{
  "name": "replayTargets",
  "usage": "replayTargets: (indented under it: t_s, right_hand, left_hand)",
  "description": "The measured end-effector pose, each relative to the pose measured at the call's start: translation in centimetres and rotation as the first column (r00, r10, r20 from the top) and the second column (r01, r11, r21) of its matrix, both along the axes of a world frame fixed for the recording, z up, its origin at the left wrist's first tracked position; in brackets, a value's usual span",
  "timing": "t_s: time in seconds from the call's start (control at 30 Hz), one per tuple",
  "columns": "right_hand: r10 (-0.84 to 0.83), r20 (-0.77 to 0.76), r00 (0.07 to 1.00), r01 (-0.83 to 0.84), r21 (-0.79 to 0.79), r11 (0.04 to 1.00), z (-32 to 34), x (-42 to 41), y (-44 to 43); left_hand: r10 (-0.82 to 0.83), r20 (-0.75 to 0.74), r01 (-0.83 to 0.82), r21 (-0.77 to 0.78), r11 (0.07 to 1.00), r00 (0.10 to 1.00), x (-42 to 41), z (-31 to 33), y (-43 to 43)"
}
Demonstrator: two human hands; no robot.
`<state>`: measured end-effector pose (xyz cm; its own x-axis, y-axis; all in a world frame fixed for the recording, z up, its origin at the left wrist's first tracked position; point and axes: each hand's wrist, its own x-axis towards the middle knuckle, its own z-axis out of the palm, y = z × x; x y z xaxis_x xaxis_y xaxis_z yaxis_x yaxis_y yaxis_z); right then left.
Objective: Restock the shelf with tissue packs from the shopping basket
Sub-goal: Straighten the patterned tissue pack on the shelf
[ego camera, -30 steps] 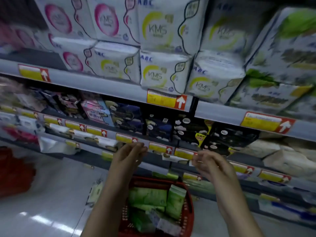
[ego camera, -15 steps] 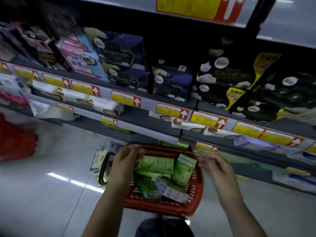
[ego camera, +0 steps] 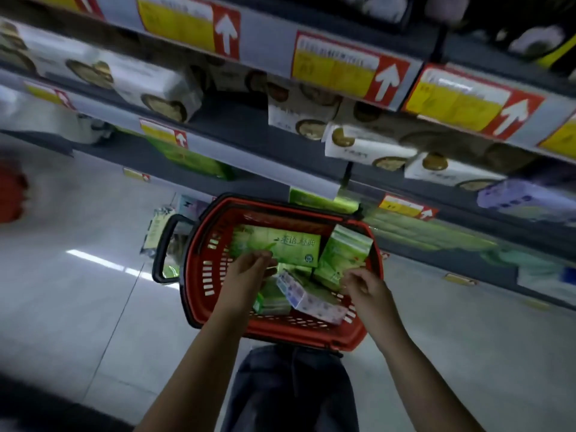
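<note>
1. Shelving (ego camera: pixel 265 51): three tiers countable. The lowest, behind the basket, carries green stock (ego camera: pixel 199 160) and is probably the target slot. Face packs label-out and push them to the back.
2. Red shopping basket (ego camera: pixel 205 282): one, on the floor, with its black handle (ego camera: pixel 162 244) swung out past the left edge.
3. Tissue packs in the basket: three green countable, possibly more buried, plus one white-purple.
   - Flat green pack (ego camera: pixel 290 244) lies along the far edge.
   - Upright green pack (ego camera: pixel 343 254) stands in the far right corner.
   - Third green pack (ego camera: pixel 271 302) sits near-left.
   - White-purple pack (ego camera: pixel 311 299) lies by the near edge.
   - Take the top ones first and lift them clear of the rim.
4. Left hand (ego camera: pixel 249 269): fingers bent onto the flat pack's near edge. Gripping or just touching, can't tell (blur).
5. Right hand (ego camera: pixel 364 285): fingers loosely curled and empty, just beside the upright pack's base.
</note>
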<state>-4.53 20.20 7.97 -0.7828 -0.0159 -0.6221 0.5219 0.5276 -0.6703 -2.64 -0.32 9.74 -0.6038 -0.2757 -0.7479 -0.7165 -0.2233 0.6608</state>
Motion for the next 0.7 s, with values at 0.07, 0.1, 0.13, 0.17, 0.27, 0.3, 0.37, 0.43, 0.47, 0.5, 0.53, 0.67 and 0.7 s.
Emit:
replayTargets:
  t_s: [0.07, 0.1, 0.13, 0.17, 0.27, 0.3, 0.37, 0.43, 0.47, 0.5, 0.53, 0.67, 0.7]
  right_hand:
    - [0.032, 0.031, 0.999, -0.033, 0.035, 0.999, -2.4, 0.4, -0.2]
    - [0.043, 0.042, 0.998, -0.045, 0.050, 0.998, -3.5, 0.6, -0.3]
    - [0.050, 0.050, 0.998, -0.053, 0.066, 0.996, -4.5, 0.8, -0.3]
    - [0.052, 0.061, 0.997, -0.057, 0.080, 0.995, -5.5, 0.9, -0.4]
    - [0.063, 0.106, 0.992, -0.075, 0.112, 0.991, -8.7, 1.6, -0.8]
    - [0.074, 0.126, 0.989, -0.092, 0.140, 0.986, -9.7, 1.8, -1.0]
    - [0.105, 0.162, 0.981, -0.133, 0.174, 0.976, -11.6, 2.5, -1.3]
    - [0.155, 0.182, 0.971, -0.189, 0.185, 0.964, -13.7, 3.4, -1.8]
    - [0.188, 0.186, 0.964, -0.224, 0.197, 0.954, -14.7, 3.8, -2.0]
    - [0.216, 0.191, 0.958, -0.256, 0.217, 0.942, -15.8, 4.2, -2.3]
    - [0.232, 0.193, 0.953, -0.275, 0.239, 0.931, -16.7, 4.4, -2.5]
    - [0.259, 0.214, 0.942, -0.317, 0.304, 0.898, -19.4, 3.9, -3.0]
    - [0.275, 0.219, 0.936, -0.333, 0.307, 0.891, -19.8, 3.8, -3.1]
  left_hand:
    - [-0.011, 0.034, 0.011, 0.003, 1.000, 0.999, 0.1, -2.0, 0.3]
    - [-0.013, 0.047, 0.013, 0.004, 1.000, 0.999, 0.2, -2.9, 0.5]
    - [-0.018, 0.056, 0.018, 0.008, 1.000, 0.998, 0.3, -3.8, 0.7]
    - [-0.030, 0.066, 0.029, 0.009, 1.000, 0.997, 0.4, -4.6, 0.9]
    - [-0.057, 0.100, 0.057, 0.005, 0.998, 0.993, 1.4, -7.1, 1.1]
    - [-0.056, 0.120, 0.058, -0.007, 0.998, 0.991, 1.9, -8.0, 1.0]
    - [-0.033, 0.163, 0.039, -0.034, 0.999, 0.986, 2.8, -9.8, 1.0]
    - [0.002, 0.206, 0.005, -0.032, 0.999, 0.979, 3.6, -11.3, 1.0]
    - [0.014, 0.226, -0.009, -0.024, 1.000, 0.974, 3.8, -11.9, 1.1]
    - [0.023, 0.241, -0.019, -0.017, 1.000, 0.970, 4.0, -12.7, 1.2]
    - [0.026, 0.249, -0.024, -0.009, 1.000, 0.968, 4.2, -13.3, 1.4]
    - [-0.005, 0.252, -0.003, 0.030, 1.000, 0.968, 4.1, -15.6, 2.2]
    - [-0.018, 0.250, 0.011, 0.028, 1.000, 0.968, 4.1, -16.1, 2.4]
